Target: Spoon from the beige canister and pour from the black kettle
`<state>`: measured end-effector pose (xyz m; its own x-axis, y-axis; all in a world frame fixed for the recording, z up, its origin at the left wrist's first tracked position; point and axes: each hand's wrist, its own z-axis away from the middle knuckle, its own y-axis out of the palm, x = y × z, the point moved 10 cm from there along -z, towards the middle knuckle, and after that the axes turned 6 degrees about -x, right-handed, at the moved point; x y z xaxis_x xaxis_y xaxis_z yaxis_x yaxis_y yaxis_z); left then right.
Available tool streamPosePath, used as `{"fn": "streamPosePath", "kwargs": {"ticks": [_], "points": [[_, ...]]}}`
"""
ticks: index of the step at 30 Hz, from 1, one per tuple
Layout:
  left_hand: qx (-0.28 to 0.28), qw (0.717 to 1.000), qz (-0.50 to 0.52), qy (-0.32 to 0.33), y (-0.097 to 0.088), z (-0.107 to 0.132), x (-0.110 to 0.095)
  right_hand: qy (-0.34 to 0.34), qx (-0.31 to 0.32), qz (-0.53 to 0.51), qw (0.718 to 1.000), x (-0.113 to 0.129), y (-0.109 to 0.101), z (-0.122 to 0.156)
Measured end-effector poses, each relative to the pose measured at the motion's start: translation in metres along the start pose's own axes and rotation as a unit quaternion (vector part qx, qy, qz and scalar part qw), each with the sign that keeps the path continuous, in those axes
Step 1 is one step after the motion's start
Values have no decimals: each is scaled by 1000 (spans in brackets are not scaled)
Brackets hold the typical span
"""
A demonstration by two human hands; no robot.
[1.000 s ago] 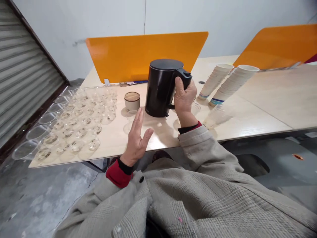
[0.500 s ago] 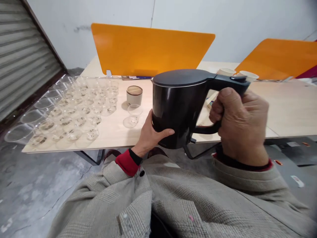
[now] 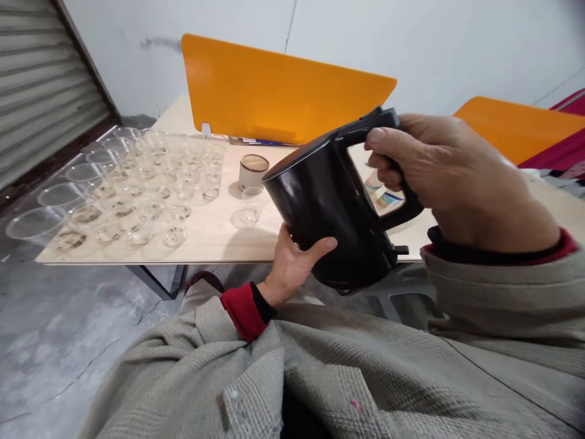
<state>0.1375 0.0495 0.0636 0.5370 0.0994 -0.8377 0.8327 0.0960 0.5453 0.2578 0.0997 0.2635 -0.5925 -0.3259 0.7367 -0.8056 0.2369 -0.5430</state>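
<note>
A black electric kettle [image 3: 331,201] is held in the air in front of the table edge, tilted with its lid side leaning left toward a lone clear cup [image 3: 250,204]. My right hand [image 3: 439,167] is closed round the kettle's handle. My left hand [image 3: 295,259] cups the kettle's lower left side from below, fingers pressed on it. A small beige jar with a wooden lid [image 3: 253,171] stands just behind the lone cup.
Several rows of clear plastic cups [image 3: 132,189] cover the left part of the light wooden table [image 3: 214,235]. An orange divider panel [image 3: 278,91] stands behind. Paper cup stacks [image 3: 384,195] lie partly hidden behind the kettle. A roller shutter [image 3: 41,73] is at the left.
The kettle was lifted off the table toward me, my left hand came onto its lower side, and it has since tipped leftward.
</note>
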Motion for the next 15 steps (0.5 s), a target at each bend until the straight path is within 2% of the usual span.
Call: {"fn": "streamPosePath", "kwargs": {"ticks": [8,15], "points": [[-17,999,32,-35,-6,-2,9,39,45,15,998,5,24,-10],[-22,998,39,-40,-7,-5,13,61,53,59,995,9,34,-15]]}}
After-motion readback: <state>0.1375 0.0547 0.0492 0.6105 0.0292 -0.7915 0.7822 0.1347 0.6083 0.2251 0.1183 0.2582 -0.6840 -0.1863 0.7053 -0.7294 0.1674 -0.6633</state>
